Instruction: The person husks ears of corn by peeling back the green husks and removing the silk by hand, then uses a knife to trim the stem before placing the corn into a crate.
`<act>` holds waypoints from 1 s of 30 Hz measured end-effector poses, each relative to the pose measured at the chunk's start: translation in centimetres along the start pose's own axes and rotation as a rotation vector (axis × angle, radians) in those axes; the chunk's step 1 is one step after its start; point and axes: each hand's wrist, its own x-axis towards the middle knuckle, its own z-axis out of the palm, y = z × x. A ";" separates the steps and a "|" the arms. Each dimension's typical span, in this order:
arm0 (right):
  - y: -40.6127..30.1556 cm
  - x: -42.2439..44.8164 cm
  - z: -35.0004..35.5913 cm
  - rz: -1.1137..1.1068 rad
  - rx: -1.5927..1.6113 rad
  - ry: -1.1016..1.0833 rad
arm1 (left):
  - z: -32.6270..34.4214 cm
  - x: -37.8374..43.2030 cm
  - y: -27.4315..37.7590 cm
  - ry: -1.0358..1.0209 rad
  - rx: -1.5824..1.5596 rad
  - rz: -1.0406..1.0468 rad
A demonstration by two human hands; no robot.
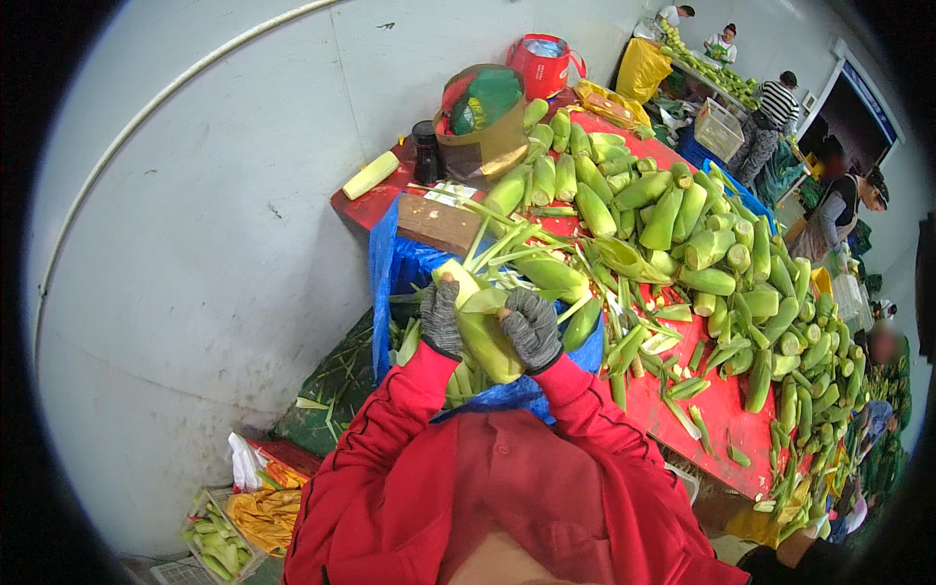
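An ear of corn (491, 347), still partly in green husk, is held between my two hands over a blue plastic bag (386, 292). My left hand (441, 314), in a grey fingerless glove, grips its pale upper end. My right hand (531, 329), gloved alike, is closed on the husk at its other side. Loose husk leaves and stalk strips lie in the bag beneath the ear. Just beyond my hands, another green ear (548, 275) rests among peeled strips. Part of the held ear is covered by my fingers.
A big pile of unhusked corn (662, 212) covers much of the red table (720, 420). Behind the bag are a wooden block (437, 225), a dark bottle (425, 152) and a brown bag (486, 153). A crate of corn (219, 537) stands on the floor; several people work farther off.
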 end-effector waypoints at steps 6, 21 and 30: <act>1.0 2.1 1.0 -0.092 0.062 -0.008 | -0.6 1.0 -2.7 0.051 0.035 0.063; 2.1 -2.0 -1.7 0.654 0.475 0.238 | -25.3 16.2 -1.0 0.488 0.160 0.136; 6.7 2.9 3.4 0.354 -0.167 -0.138 | -8.2 7.1 3.6 -0.068 0.586 0.276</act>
